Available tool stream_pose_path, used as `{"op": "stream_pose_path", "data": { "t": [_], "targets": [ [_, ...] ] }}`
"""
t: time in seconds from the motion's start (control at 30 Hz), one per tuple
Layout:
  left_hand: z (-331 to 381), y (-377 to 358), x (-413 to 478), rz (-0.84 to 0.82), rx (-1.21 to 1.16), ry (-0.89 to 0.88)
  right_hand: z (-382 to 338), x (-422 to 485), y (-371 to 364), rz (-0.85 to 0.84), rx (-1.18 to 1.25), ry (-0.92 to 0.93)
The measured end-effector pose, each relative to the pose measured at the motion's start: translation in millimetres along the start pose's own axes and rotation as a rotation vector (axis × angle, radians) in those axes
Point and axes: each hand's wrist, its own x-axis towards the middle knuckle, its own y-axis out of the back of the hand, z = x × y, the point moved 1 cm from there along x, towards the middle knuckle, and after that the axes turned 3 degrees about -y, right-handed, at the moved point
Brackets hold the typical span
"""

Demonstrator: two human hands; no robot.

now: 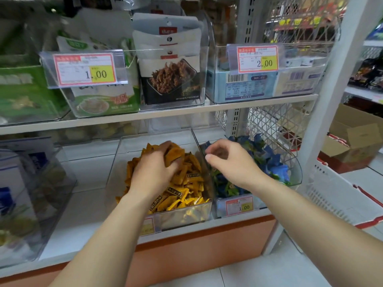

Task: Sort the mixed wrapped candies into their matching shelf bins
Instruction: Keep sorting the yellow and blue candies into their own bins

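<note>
While reaching deep into the left clear bin point(182, 218), holds a fat bunch of yellow candies point(186, 183) in the left grip point(154, 168), fingers curled tight round them, just above the rest of the pile. Hangs the right grip point(230, 160) low over the right clear bin point(298, 172), just above the blue candies point(269, 160), fingers curled in, thumb tip close to a fingertip. Cannot tell whether pinching anything small there; too dark inside the palm to see. Side by side on the white shelf point(89, 204), one bin right beside the other, only thin clear walls between. Looks mostly sorted: yellow on the left, blue on the right, no plain stray on top of either pile. Seems to be digging for hidden strays. To move a blue stray out of the yellow bunch, go right, over the walls. To move a yellow stray out of the blue pile, go left the same short way. Nearer to the yellow pile: left grip. Nearer to the blue pile: right grip. No need to cross arms. Long thin wrappers, lying every which way, so no neat line to follow; better to pinch one across its short side. Might spill some onto the shelf with so many held at once.
</note>
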Motion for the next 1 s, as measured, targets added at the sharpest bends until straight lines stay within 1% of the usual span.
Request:
{"op": "stream_pose_path", "data": {
  "t": [0.07, 0.13, 0.2, 0.27, 0.3, 0.37, 0.43, 0.47, 0.57, 0.63, 0.73, 0.83, 0.9, 1.0],
  "targets": [
    [-20.4, 0.1, 7.0, -0.091, 0.195, 0.056, -2.3, 3.5, -8.9, -0.105, -0.278, 0.167],
    [-35.8, -0.7, 9.9, -0.104, 0.362, 0.080, -6.9, 8.5, -22.3, -0.221, -0.534, 0.314],
    [-48.4, -1.2, 12.1, -0.146, 0.402, 0.160, -11.5, 17.5, -38.5, -0.283, -0.737, 0.419],
    [-57.8, -1.9, 15.2, -0.200, 0.352, 0.257, -14.0, 30.7, -57.3, -0.388, -0.917, 0.412],
    [-60.4, -0.4, 16.5, -0.180, 0.307, 0.290, -13.9, 38.7, -67.4, -0.462, -0.995, 0.369],
    [-59.3, 5.6, 14.7, -0.061, 0.210, 0.294, -12.2, 55.6, -87.2, -0.590, -1.099, 0.281],
    [-52.3, 9.7, 7.9, 0.008, 0.097, 0.232, -12.8, 73.1, -100.6, -0.650, -1.079, 0.223],
    [-47.7, 9.5, 3.0, -0.010, 0.047, 0.181, -13.8, 81.3, -104.5, -0.650, -1.030, 0.217],
    [-41.3, 1.9, -10.4, -0.182, -0.043, 0.034, -17.8, 97.8, -107.8, -0.599, -0.971, 0.287],
    [-45.7, -3.3, -14.7, -0.301, 0.031, -0.025, -19.3, 100.4, -102.9, -0.570, -0.969, 0.305],
    [-54.4, -7.4, -18.0, -0.387, 0.185, -0.015, -16.6, 93.6, -82.0, -0.459, -0.942, 0.319],
    [-54.5, -7.0, -18.0, -0.345, 0.277, 0.028, -4.2, 71.8, -44.9, -0.355, -0.774, 0.318],
    [-52.3, -3.5, -17.1, -0.311, 0.343, 0.074, 10.6, 57.4, -15.2, -0.317, -0.665, 0.264],
    [-37.1, 0.5, -16.1, -0.275, 0.452, 0.136, 39.9, 48.7, 25.1, -0.258, -0.579, 0.114]
  ]
}}
